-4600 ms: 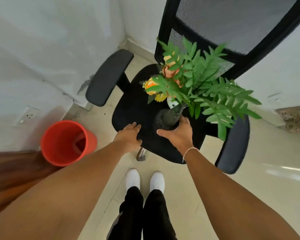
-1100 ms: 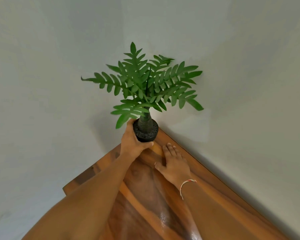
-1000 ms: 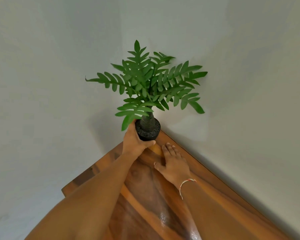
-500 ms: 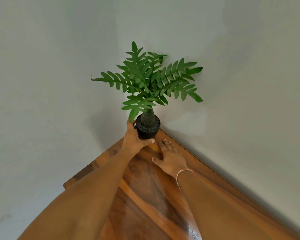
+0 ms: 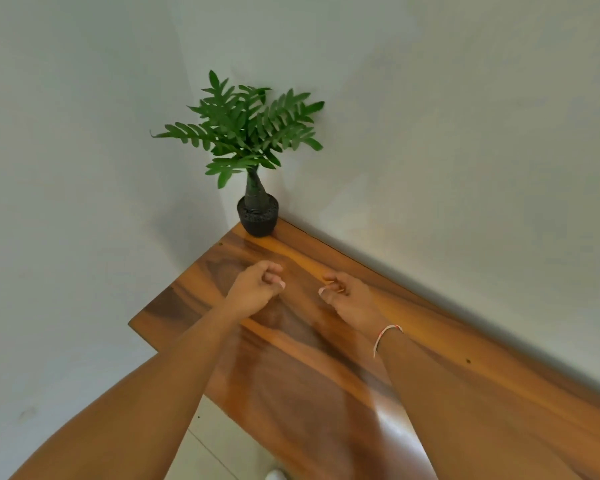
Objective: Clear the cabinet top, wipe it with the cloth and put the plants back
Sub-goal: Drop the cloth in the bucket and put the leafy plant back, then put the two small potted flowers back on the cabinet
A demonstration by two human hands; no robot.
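A green fern-like plant [image 5: 246, 129] stands upright in a small black pot [image 5: 258, 218] at the far corner of the glossy wooden cabinet top [image 5: 430, 368], close to both walls. My left hand [image 5: 255, 292] hovers over the wood a short way in front of the pot, fingers curled into a loose fist, holding nothing. My right hand [image 5: 349, 297] is beside it to the right, fingers also curled and empty, a thin bracelet on its wrist. Neither hand touches the pot. No cloth is in view.
Pale walls meet in the corner right behind the plant. The cabinet's left edge [image 5: 167, 299] drops off to a light tiled floor [image 5: 215, 445], where the tip of a white shoe [image 5: 276, 474] shows at the bottom.
My left hand has let go of the black pot, which now stands alone in the corner. Both hands have pulled back toward me and curled shut; my right hand has lifted off the wood.
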